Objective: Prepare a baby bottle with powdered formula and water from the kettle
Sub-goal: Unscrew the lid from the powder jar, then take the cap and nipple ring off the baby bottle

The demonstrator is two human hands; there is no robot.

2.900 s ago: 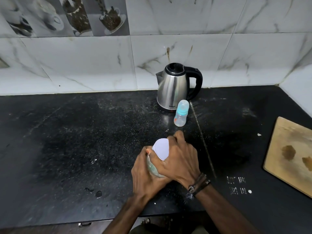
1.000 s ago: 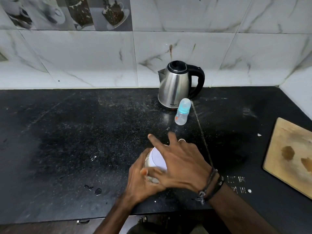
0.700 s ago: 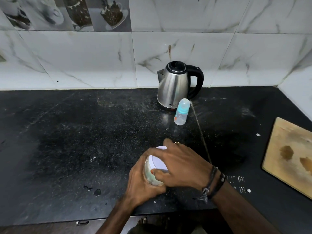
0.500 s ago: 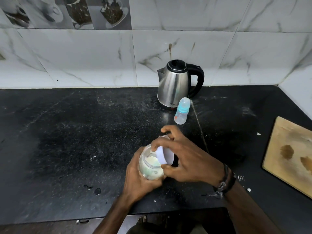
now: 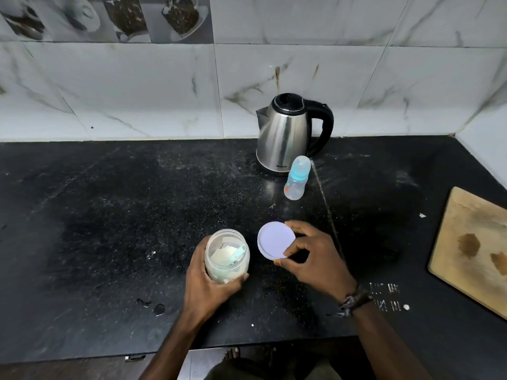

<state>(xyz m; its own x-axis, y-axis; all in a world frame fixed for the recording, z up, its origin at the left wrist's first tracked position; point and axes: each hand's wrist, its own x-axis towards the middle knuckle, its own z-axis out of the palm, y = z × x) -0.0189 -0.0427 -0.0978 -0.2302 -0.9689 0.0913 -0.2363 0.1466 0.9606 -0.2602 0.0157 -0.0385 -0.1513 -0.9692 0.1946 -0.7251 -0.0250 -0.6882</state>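
Observation:
My left hand (image 5: 205,283) grips a clear jar of white formula powder (image 5: 227,256) near the front of the black counter (image 5: 109,229). The jar stands uncovered, with a pale blue scoop (image 5: 238,253) lying in the powder. My right hand (image 5: 315,259) holds the jar's round white lid (image 5: 275,240) by its edge, just to the right of the jar. The capped baby bottle (image 5: 297,178) with a blue collar stands farther back. Right behind it is the steel kettle (image 5: 285,133) with a black handle.
A wooden cutting board (image 5: 474,248) lies at the right edge of the counter. Marble-pattern wall tiles (image 5: 164,91) rise behind the counter and at the right corner. Specks of powder and a few droplets (image 5: 153,305) dot the counter near its front edge.
My right hand twisted the lid on the jar, then lifted it off and moved it to the right. The jar now shows its powder and scoop. My left hand kept its grip.

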